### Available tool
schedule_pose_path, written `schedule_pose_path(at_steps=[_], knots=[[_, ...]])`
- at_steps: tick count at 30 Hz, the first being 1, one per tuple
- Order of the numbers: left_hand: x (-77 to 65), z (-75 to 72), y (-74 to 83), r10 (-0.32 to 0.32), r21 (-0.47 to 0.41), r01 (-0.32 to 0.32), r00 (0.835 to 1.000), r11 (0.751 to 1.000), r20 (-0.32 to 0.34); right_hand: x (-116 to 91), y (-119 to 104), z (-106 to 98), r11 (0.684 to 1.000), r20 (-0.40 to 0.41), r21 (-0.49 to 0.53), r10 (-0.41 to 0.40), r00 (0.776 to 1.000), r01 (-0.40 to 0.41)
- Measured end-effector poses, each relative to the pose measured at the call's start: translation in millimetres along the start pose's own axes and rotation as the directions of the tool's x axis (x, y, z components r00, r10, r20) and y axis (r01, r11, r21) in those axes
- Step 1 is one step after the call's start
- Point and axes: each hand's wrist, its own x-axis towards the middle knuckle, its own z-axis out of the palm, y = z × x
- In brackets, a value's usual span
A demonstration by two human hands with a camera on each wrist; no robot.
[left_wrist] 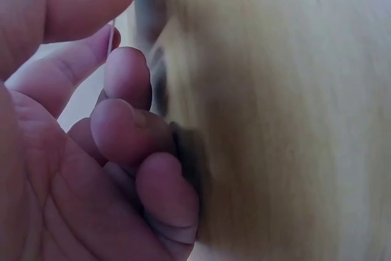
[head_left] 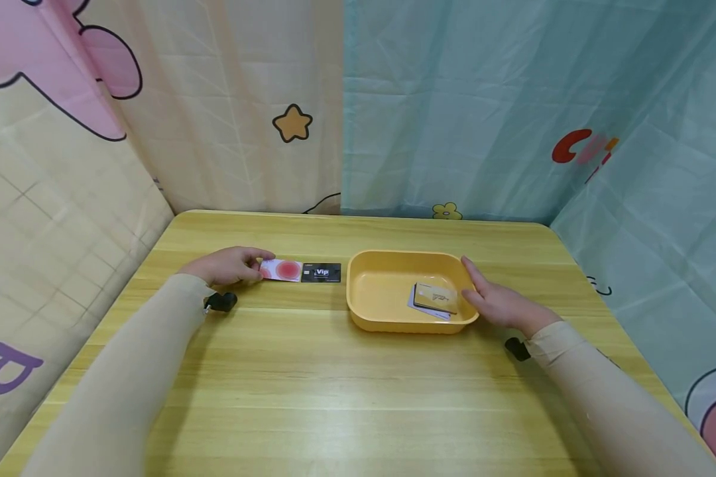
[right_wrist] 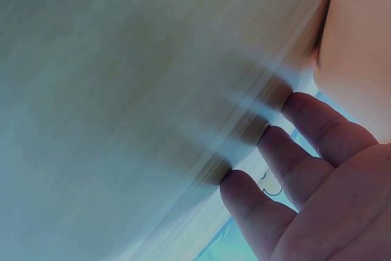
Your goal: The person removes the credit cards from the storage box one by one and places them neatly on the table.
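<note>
pink-and-white card (head_left: 285, 270) is on the left of the wooden table (head_left: 310, 397), its near end pinched by the left hand (head_left: 229, 265). a black vip card (head_left: 322, 273) adjoins it, between it and the yellow tray (head_left: 377, 291), where a gold card (head_left: 437, 297) tops other cards (head_left: 412, 301). the right hand (head_left: 504, 305), fingers extended, touches the tray's right end.

Both forearms (head_left: 137, 371) are extended toward the far edge of the tabletop (head_left: 310, 397). The left hand (head_left: 229, 265) is held toward the left edge, thumb and forefinger pinched; the right hand (head_left: 506, 306) is placed nearer the right edge, thumb spread from fingers (right_wrist: 288, 162).
</note>
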Motion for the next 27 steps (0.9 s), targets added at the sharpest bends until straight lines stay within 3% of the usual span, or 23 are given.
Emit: schedule_pose_path(at_steps=[5,17,27], knots=[[1.7,1.0,-0.3,-0.003,0.047,0.003,1.000,0.999,-0.001,0.1,0.1,-0.7,1.000,-0.005,-0.004,-0.003,1.000,0.003],[3.4,3.9,-1.1,0.007,0.035,-0.007,1.000,0.999,0.000,-1.0,-0.7,-0.8,1.000,-0.003,-0.001,-0.002,1.000,0.002],[5.8,7.1,-2.3,0.059,0.066,-0.058,0.998,0.996,-0.015,-1.8,-4.1,-0.7,1.000,-0.003,0.002,0.005,1.000,-0.005]])
